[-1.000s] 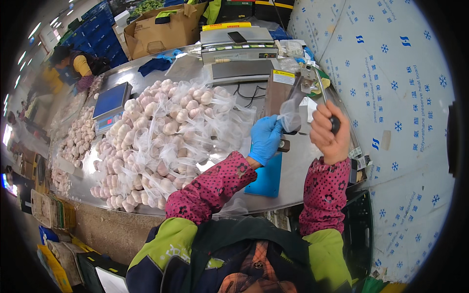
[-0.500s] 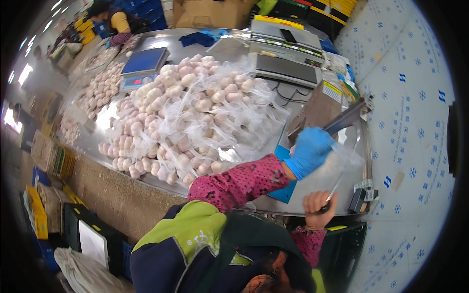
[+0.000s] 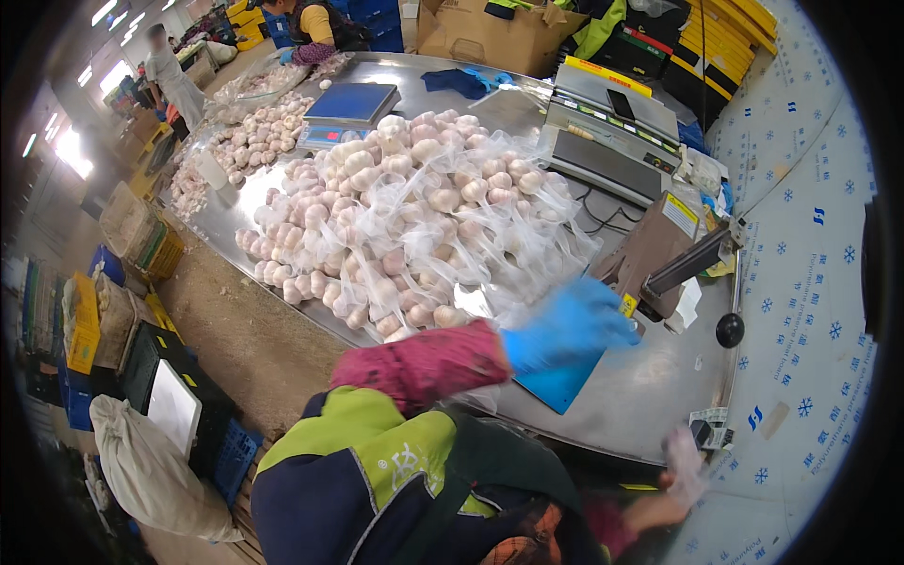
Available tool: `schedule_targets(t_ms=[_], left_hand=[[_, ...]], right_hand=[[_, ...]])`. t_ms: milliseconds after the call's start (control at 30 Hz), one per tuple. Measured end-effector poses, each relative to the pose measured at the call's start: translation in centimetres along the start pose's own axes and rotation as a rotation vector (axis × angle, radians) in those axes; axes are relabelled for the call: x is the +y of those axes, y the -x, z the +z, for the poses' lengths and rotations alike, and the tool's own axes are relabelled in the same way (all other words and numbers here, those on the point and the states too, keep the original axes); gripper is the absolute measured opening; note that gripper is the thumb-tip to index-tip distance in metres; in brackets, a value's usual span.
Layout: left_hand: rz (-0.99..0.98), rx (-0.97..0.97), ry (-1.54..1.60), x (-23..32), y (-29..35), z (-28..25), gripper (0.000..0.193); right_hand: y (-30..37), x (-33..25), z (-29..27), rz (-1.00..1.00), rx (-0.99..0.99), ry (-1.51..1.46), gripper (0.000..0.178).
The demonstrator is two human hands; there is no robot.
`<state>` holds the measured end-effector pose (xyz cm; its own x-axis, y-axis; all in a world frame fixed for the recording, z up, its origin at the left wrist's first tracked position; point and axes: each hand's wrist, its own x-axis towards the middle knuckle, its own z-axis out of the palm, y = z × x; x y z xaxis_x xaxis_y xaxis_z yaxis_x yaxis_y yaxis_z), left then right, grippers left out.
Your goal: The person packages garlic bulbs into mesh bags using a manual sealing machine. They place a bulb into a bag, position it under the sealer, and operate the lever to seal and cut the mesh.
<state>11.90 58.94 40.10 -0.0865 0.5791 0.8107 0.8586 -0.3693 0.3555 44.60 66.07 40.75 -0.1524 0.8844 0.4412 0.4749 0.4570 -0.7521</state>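
The right hand (image 3: 656, 511) grasps one blurred pale bundle (image 3: 688, 464) beside the table (image 3: 659, 386) corner. The grip of the gloved left hand (image 3: 574, 325), near one brown device (image 3: 637, 250) bearing one yellow label (image 3: 680, 215), cannot be determined. Blue lettering (image 3: 812, 325) marks the wall panel (image 3: 786, 273).

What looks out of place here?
A dark phone-like slab lies atop the grey machine; it looks like a stray personal item. Mismatched too: left hand gloved in blue, right hand apparently bare, though blurred.
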Motion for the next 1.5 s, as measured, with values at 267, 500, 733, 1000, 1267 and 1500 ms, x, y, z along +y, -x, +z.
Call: schedule_targets(t_ms=[267, 500, 733, 1000, 1267, 1500], left_hand=[[-0.595, 0.065, -1.115, -16.2, 14.1, -26.0, 0.034], [-0.381, -0.281, -1.093, -23.0, 14.8, -27.5, 0.033], [-0.687, 0.612, -0.021, -22.3, 10.3, -30.0, 0.016], [-0.815, 0.539, 0.901, -10.8, 1.8, -22.6, 0.048], [-0.944, 0.230, 1.202, 1.0, -1.9, -7.2, 0.049], [-0.912, -0.221, 1.234, 6.3, -5.4, -0.9, 0.042]], right_hand=[[8.7, 9.8, -6.5, 0.506, 0.722, 0.030, 0.037], [5.2, 6.2, 2.0, 0.387, 0.482, -0.146, 0.038], [3.5, -5.3, 10.4, 0.258, 0.272, -0.331, 0.031], [1.5, -14.9, 17.1, -0.074, -0.645, -0.608, 0.036], [1.3, -15.7, 18.5, 0.019, -0.637, -0.638, 0.045], [0.7, -8.5, 13.4, 0.019, -0.281, -0.722, 0.040]])
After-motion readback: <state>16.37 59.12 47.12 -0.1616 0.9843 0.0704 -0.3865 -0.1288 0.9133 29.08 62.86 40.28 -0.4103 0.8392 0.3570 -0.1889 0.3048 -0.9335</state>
